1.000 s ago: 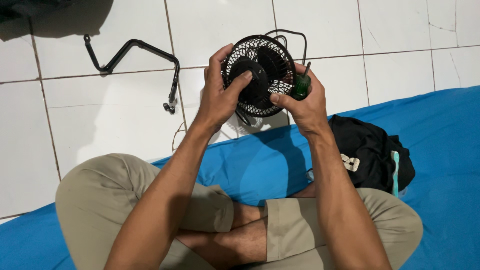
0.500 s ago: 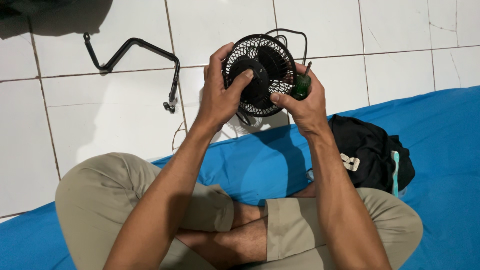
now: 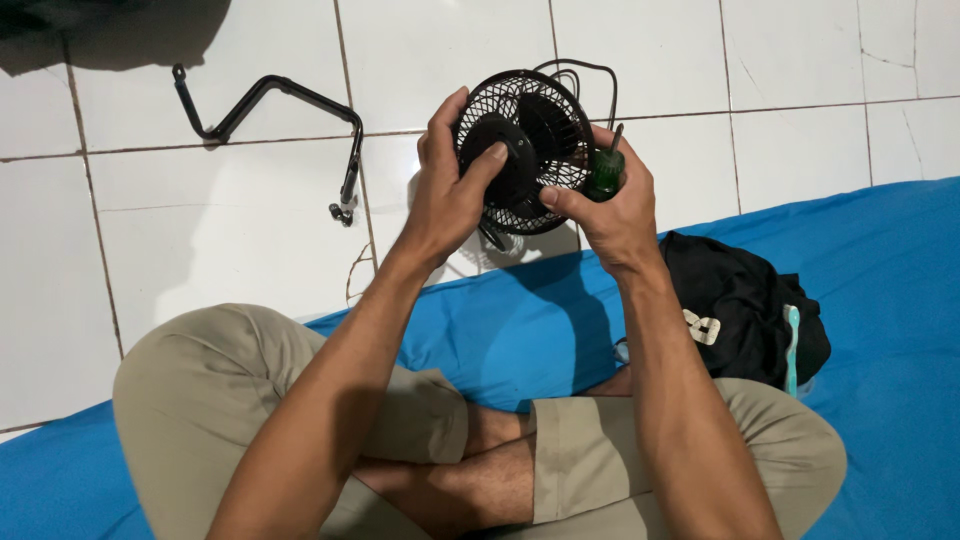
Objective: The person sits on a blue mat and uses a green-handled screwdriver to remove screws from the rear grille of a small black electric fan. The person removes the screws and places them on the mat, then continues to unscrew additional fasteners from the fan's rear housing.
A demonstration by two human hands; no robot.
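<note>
I hold a small black fan (image 3: 530, 130) with a round wire grille up over my crossed legs. My left hand (image 3: 445, 195) grips its left rim, thumb pressed on the dark centre hub. My right hand (image 3: 610, 205) clasps the fan's right side and also pins a green-handled screwdriver (image 3: 604, 172) against it, its metal shaft pointing up. A black cord (image 3: 585, 68) loops out behind the fan.
A bent black metal stand bracket (image 3: 285, 100) lies on the white floor tiles (image 3: 200, 230) to the left. A blue mat (image 3: 880, 260) covers the floor under me. On it to my right lies crumpled black cloth (image 3: 740, 305) with a teal toothbrush-like stick (image 3: 792, 345).
</note>
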